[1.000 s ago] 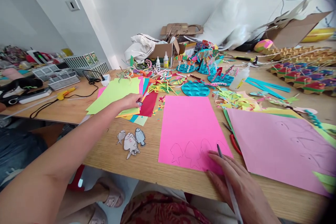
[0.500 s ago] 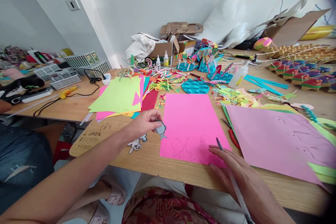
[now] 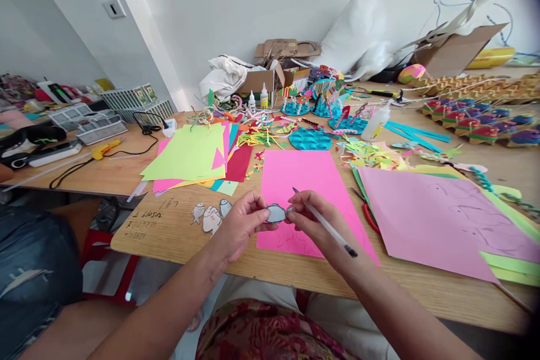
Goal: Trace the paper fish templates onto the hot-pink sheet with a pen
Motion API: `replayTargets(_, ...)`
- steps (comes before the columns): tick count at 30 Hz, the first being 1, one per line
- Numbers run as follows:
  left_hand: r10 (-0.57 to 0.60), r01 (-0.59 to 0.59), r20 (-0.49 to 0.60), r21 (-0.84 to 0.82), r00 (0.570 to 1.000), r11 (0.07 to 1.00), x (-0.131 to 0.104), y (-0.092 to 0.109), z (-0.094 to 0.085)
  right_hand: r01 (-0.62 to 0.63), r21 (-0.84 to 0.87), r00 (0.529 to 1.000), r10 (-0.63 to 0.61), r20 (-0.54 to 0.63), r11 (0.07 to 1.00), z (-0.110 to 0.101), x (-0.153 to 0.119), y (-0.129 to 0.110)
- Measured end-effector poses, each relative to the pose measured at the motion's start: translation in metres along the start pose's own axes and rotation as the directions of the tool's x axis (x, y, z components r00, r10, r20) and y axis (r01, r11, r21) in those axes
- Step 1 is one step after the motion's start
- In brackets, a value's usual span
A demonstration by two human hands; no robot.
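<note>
In the head view, the landmark is the pink sheet [image 3: 301, 180]. Above its lower part, the left hand [image 3: 244, 222] pinches one end of a small fish cutout [image 3: 276, 214] between thumb and fingers. The right hand [image 3: 314, 216] pinches the other end, and it also holds a pen [image 3: 323, 220], which lies slantwise across this hand. To the left of the pink sheet, other fish cutouts [image 3: 212, 219] rest on the table [image 3: 169, 244]. To its right are red-handled pliers or scissors [image 3: 370, 218]; I cannot tell which.

Left hand [image 3: 247, 219] and right hand [image 3: 314, 216] face each other, both seemingly in 2-finger pinches.
</note>
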State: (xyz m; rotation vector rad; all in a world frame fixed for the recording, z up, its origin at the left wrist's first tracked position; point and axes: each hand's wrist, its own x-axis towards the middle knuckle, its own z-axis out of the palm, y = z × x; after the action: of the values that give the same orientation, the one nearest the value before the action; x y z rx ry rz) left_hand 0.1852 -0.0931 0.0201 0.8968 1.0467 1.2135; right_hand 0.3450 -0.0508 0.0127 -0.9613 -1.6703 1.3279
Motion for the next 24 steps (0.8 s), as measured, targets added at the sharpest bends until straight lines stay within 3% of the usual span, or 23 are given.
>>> replayTargets(4,0.037,-0.036,-0.016,0.065,0.999,0.997,-0.008,-0.005,-0.006,-0.047,0.089,0.992,0.036,0.123,0.995,-0.002,0.015,-0.001)
replayTargets(7,0.206,-0.171,-0.072,0.338,0.976,0.926,-0.018,-0.006,-0.020,-0.086,0.043,0.948,0.068,0.311,0.995,-0.007,0.028,0.006)
replayTargets(10,0.359,-0.244,-0.054,0.638,0.932,0.730,-0.029,-0.010,-0.035,0.016,-0.104,0.882,0.035,0.470,0.994,-0.010,0.041,0.014)
replayTargets(14,0.513,-0.384,0.155,0.843,0.844,0.376,-0.038,-0.022,-0.043,0.191,-0.216,0.786,-0.017,0.618,0.957,-0.007,0.049,0.011)
replayTargets(17,0.544,-0.476,0.305,0.855,0.782,0.204,-0.041,-0.029,-0.041,0.286,-0.330,0.768,-0.009,0.641,0.900,-0.002,0.051,0.005)
replayTargets(24,0.472,-0.529,0.427,0.843,0.771,0.101,-0.042,-0.033,-0.036,0.330,-0.535,0.807,0.061,0.587,0.778,0.010,0.059,0.014)
